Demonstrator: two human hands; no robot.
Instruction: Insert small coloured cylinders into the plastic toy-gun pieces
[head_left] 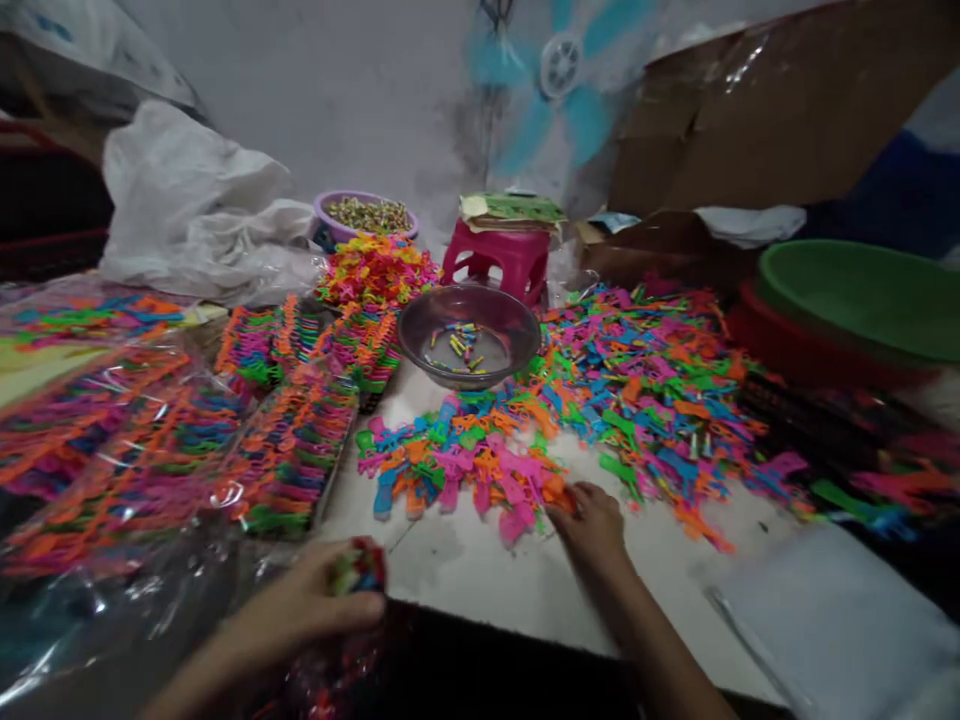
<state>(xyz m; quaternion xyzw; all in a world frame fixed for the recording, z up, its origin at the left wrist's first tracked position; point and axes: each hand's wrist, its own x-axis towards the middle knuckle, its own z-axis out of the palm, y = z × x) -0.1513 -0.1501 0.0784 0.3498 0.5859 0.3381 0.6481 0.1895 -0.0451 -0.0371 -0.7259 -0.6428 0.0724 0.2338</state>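
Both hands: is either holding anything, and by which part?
The left hand holds small multicoloured pieces; by which part is unclear. The right hand is at an orange piece; whether gripped cannot be told.

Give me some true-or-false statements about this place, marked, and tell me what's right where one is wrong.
1. The right hand is at an orange piece. True.
2. The left hand is empty. False: it holds a small colourful bundle; what exactly it is cannot be told.
3. The bowl has a few small sticks in it. True.
4. The green tub is under the red tub. False: the green one is on top.
5. The fan has blue blades. True.
6. The stool is yellow. False: it is pink.
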